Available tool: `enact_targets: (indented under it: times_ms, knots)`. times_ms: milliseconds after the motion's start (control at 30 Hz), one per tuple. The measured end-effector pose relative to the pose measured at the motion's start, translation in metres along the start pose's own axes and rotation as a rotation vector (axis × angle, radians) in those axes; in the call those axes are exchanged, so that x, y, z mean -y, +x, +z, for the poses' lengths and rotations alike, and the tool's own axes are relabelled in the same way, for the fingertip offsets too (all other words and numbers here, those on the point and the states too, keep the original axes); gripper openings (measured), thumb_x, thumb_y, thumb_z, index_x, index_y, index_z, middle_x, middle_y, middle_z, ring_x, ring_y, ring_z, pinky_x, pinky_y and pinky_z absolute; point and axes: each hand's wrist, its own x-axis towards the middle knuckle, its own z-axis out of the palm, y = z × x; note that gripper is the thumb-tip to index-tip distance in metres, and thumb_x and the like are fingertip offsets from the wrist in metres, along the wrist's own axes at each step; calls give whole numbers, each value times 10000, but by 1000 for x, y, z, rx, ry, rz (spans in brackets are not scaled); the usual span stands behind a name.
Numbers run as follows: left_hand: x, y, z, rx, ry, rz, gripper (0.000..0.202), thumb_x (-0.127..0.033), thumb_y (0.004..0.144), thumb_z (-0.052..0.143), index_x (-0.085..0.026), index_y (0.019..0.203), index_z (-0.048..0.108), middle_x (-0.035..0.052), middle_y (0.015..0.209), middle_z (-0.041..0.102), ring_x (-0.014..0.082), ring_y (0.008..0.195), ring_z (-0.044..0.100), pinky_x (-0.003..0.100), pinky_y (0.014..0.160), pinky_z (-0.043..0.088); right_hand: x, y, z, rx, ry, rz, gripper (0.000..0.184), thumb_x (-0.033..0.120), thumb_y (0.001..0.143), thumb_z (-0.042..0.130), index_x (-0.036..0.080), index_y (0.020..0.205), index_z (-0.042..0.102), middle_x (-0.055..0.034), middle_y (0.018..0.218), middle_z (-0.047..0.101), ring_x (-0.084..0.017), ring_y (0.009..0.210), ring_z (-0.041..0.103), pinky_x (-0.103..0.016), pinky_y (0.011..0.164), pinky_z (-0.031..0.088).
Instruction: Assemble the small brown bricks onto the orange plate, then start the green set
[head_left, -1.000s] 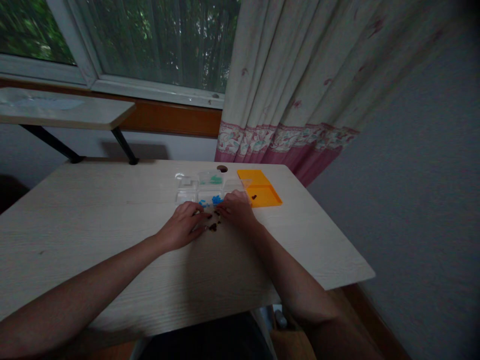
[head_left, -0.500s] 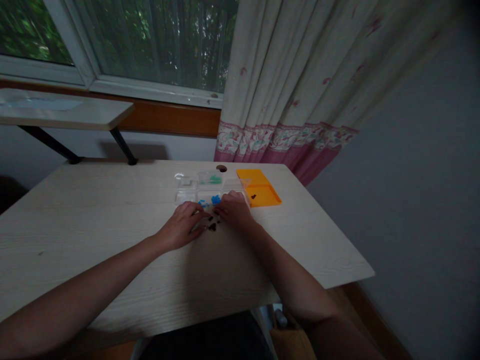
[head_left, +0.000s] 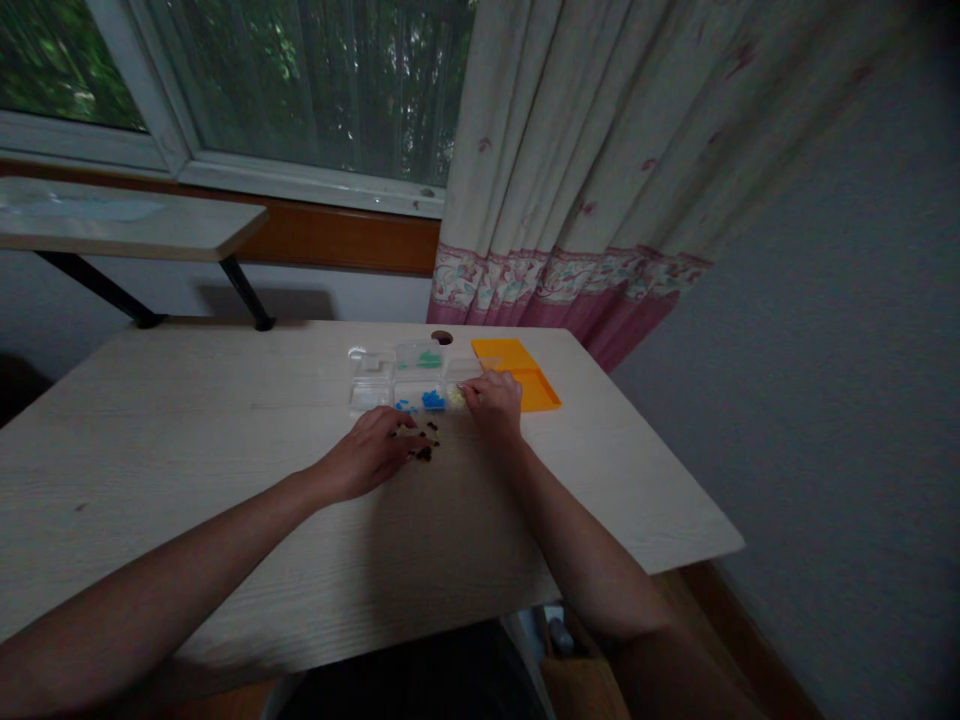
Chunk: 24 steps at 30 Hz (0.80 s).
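Several small dark brown pieces [head_left: 425,454] lie loose on the table, with a few pale ones among them. My left hand [head_left: 373,443] rests at their left side, fingers curved and apart around the edge of the pile. Behind the pile stands a clear plastic compartment box [head_left: 371,397]. Blue pieces [head_left: 433,400] fill part of its front middle compartment, and green pieces [head_left: 429,359] lie in a rear one. My right hand [head_left: 495,402] is at the front right compartment, above pale yellow pieces [head_left: 456,397]. Its fingertips are pinched together; whatever is between them is too small to see.
An orange tray [head_left: 541,390] lies right of the box, partly hidden by my right hand. A raised shelf [head_left: 225,225] on dark legs stands at the back left. A round hole [head_left: 442,338] is near the table's [head_left: 225,520] back edge. A curtain [head_left: 540,200] hangs behind.
My right hand has moved right and away from the dark pieces to the box's front right compartment, now covering part of the orange tray. My left hand has stayed beside the pile.
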Motion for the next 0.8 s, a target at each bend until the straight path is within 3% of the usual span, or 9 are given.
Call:
enact_targets:
  times_ms: [167, 467, 800]
  knots:
    - [-3, -1, -3, 84, 3, 76, 392, -204, 924, 503, -373, 1256, 627, 77, 1238, 520, 270, 1158, 473, 470, 983, 403, -2, -1, 2, 36, -11, 19, 228, 365, 930, 568, 257, 904, 768, -62, 899, 679, -226, 901, 461, -355, 770, 260]
    - [2, -1, 2, 3, 41, -2, 331, -287, 929, 530, -318, 1237, 647, 88, 1182, 550, 270, 1103, 500, 454, 935, 421, -2, 0, 6, 26, 30, -33, 246, 384, 934, 564, 254, 902, 770, -53, 889, 683, -210, 902, 496, -338, 785, 269]
    - [2, -2, 4, -29, 98, -110, 317, -284, 916, 545, -273, 1216, 647, 93, 1174, 557, 271, 1103, 483, 457, 943, 416, 12, -2, -31, 295, 99, -459, 135, 313, 882, 629, 268, 880, 756, -18, 844, 689, -185, 893, 509, -322, 817, 261]
